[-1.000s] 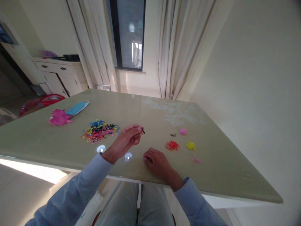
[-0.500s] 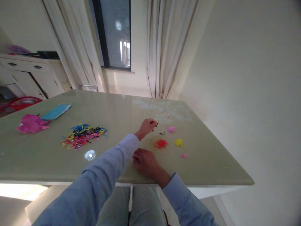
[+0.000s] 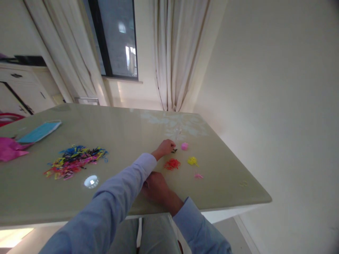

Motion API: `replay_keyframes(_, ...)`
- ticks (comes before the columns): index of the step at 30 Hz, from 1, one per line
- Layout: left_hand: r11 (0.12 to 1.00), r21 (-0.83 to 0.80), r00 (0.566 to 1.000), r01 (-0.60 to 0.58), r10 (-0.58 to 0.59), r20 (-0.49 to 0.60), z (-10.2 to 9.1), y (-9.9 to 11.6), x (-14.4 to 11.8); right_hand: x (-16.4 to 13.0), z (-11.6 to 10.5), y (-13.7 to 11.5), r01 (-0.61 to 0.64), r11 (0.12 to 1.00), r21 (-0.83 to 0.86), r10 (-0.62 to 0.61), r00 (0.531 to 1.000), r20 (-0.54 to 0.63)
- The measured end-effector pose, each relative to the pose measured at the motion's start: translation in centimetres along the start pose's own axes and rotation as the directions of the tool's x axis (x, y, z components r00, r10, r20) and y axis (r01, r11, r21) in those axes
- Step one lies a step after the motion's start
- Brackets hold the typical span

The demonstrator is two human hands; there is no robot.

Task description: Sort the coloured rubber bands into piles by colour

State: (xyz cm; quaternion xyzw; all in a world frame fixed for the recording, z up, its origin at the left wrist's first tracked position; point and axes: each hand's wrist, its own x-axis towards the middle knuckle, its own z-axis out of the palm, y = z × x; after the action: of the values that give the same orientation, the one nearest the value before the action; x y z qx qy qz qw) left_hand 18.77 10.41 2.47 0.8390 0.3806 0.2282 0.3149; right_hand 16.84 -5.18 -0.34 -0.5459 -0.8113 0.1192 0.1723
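My left hand (image 3: 166, 147) reaches across to the right side of the table, its fingertips pinched right over a few black rubber bands (image 3: 174, 151). A black band seems to be between the fingertips, partly hidden by them. Closer to me, my right hand (image 3: 156, 187) rests curled on the table, partly behind my left sleeve; whatever its fingers hold is hidden. Near the left hand lie a red rubber band pile (image 3: 172, 164), a yellow pile (image 3: 192, 161), a light pink pile (image 3: 198, 175) and a purple-pink clump (image 3: 184, 146).
A large mixed heap of coloured rubber bands (image 3: 75, 160) lies on the left of the table (image 3: 119, 130). Near it are a shiny round clear object (image 3: 91, 181), a blue face mask (image 3: 41, 132) and a bright pink piece (image 3: 12, 149). Two faint bands (image 3: 243, 183) lie far right.
My left hand has lowered a black rubber band to the other black ones. The view has turned slightly right, so the table's things appear further left. My right hand stays curled.
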Motion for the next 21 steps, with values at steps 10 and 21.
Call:
replay_keyframes(10,0.988,-0.138,0.984,0.067,-0.088,-0.156,-3.3,-1.1,-4.7,-0.1,-0.3,0.2,0.073,0.991,0.113,-0.069,0.997,-0.038)
replay_keyframes(21,0.992,-0.097,0.914,0.087,-0.118,-0.389,-7.2,-6.4,-17.0,-0.7,-0.9,0.3,0.054,0.971,0.234,-0.037,0.996,-0.077)
